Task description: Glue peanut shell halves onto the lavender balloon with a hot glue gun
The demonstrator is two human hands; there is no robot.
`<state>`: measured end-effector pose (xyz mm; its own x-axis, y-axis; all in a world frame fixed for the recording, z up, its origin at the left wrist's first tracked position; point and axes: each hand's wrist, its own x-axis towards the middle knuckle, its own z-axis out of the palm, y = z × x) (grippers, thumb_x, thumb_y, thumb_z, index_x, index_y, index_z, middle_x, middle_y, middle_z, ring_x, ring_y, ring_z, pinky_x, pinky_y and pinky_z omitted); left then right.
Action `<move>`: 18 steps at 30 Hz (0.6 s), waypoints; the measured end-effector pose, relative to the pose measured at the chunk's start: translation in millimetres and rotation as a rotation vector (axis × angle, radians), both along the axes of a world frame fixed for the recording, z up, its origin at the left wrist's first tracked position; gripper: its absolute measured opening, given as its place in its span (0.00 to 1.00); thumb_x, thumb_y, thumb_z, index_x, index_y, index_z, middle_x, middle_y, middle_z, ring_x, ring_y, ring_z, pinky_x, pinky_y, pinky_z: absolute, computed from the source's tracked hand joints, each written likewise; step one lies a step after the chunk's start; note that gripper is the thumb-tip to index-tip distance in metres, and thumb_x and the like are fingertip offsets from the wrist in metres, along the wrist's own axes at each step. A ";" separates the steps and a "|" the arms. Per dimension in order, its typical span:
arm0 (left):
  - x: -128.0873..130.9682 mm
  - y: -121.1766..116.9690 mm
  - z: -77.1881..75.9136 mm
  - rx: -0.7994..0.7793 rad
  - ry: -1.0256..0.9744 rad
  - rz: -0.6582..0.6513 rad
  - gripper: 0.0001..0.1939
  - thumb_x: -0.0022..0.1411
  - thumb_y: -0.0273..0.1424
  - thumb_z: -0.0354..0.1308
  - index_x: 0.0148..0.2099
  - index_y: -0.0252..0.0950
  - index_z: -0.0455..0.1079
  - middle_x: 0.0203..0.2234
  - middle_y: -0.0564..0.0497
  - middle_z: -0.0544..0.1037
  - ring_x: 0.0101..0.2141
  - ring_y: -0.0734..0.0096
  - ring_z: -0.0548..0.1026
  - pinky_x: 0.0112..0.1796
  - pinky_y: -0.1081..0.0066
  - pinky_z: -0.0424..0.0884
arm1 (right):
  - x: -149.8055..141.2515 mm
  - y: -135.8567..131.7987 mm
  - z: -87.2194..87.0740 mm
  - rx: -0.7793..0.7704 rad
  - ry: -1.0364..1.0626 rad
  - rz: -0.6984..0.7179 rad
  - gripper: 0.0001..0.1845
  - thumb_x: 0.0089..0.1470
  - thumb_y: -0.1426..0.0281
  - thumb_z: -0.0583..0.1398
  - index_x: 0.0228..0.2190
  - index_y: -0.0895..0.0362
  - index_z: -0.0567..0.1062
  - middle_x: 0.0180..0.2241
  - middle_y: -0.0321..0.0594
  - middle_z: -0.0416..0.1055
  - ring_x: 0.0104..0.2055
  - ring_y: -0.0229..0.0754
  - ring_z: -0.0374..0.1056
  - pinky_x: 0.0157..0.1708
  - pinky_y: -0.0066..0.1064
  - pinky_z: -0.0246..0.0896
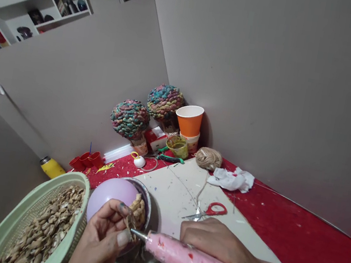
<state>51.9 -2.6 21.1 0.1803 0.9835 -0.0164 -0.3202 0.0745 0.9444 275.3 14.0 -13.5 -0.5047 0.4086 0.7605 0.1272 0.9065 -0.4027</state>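
Observation:
My left hand (99, 233) pinches a peanut shell (129, 222) between thumb and fingertips. In my right hand (216, 240) is a pink hot glue gun (182, 260), its metal nozzle pointing left and reaching the held shell; whether they touch I cannot tell. Just behind the shell a lilac balloon (113, 195) rests in a round bowl (150, 199). Several peanut shells (138, 209) cluster on the balloon's right side. To the left stands a pale green basket (84, 188) of peanut shells (49, 222).
Red-handled scissors (215, 208) lie on the pale board (179, 190). Behind are a twine ball (208, 158), crumpled white tissue (233, 179), an orange paper cup (189, 121), green-handled pliers (171, 159) and two colourful shell-covered balls (129, 118). A yellow bottle (52, 168) lies left, near small red cups (86, 160).

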 end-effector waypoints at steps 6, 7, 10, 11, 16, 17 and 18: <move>0.5 -0.4 -1.2 -0.013 0.002 0.006 0.16 0.47 0.30 0.72 0.37 0.36 0.72 0.28 0.52 0.73 0.28 0.76 0.70 0.32 0.75 0.66 | 0.0 -0.9 0.6 -0.007 -0.062 -0.037 0.27 0.67 0.52 0.42 0.22 0.55 0.59 0.21 0.35 0.59 0.21 0.36 0.53 0.22 0.31 0.46; 0.5 -0.5 -1.3 -0.013 0.002 0.001 0.16 0.47 0.30 0.72 0.38 0.36 0.72 0.27 0.52 0.73 0.28 0.76 0.70 0.31 0.75 0.65 | -0.8 0.2 -1.6 0.016 -0.047 -0.036 0.27 0.67 0.52 0.42 0.23 0.54 0.59 0.20 0.34 0.57 0.21 0.36 0.53 0.22 0.31 0.45; 0.4 -1.0 -1.5 -0.011 0.007 -0.003 0.17 0.47 0.31 0.72 0.38 0.36 0.71 0.28 0.51 0.74 0.29 0.75 0.70 0.31 0.75 0.65 | -4.0 4.7 -9.5 0.062 0.005 -0.012 0.26 0.67 0.52 0.42 0.22 0.53 0.55 0.20 0.31 0.52 0.20 0.36 0.50 0.20 0.31 0.42; 0.3 -1.3 -1.5 -0.012 0.011 -0.005 0.17 0.47 0.31 0.72 0.38 0.36 0.71 0.29 0.51 0.75 0.29 0.75 0.69 0.31 0.75 0.65 | -5.1 6.0 -11.3 0.065 0.019 -0.007 0.26 0.67 0.52 0.42 0.22 0.53 0.54 0.20 0.31 0.50 0.20 0.35 0.49 0.20 0.31 0.41; -0.8 -2.5 -1.9 -0.032 0.026 -0.010 0.16 0.47 0.32 0.72 0.37 0.36 0.71 0.27 0.53 0.72 0.26 0.78 0.66 0.30 0.77 0.63 | -6.4 5.5 -6.0 0.024 0.028 0.026 0.25 0.67 0.53 0.43 0.23 0.54 0.56 0.21 0.31 0.52 0.20 0.35 0.49 0.21 0.31 0.42; -1.1 -2.6 -2.3 -0.037 0.029 -0.007 0.17 0.47 0.32 0.72 0.37 0.36 0.71 0.27 0.53 0.71 0.26 0.78 0.66 0.30 0.77 0.63 | -6.1 4.7 -3.8 0.014 0.023 0.031 0.25 0.67 0.53 0.43 0.23 0.54 0.56 0.21 0.31 0.52 0.20 0.35 0.50 0.21 0.31 0.43; -1.4 -2.7 -2.6 -0.038 0.034 -0.003 0.17 0.47 0.32 0.73 0.37 0.36 0.71 0.27 0.53 0.71 0.26 0.78 0.66 0.29 0.77 0.62 | -5.7 4.0 -2.2 0.008 0.017 0.032 0.25 0.67 0.53 0.43 0.23 0.54 0.57 0.21 0.31 0.53 0.20 0.35 0.50 0.21 0.31 0.43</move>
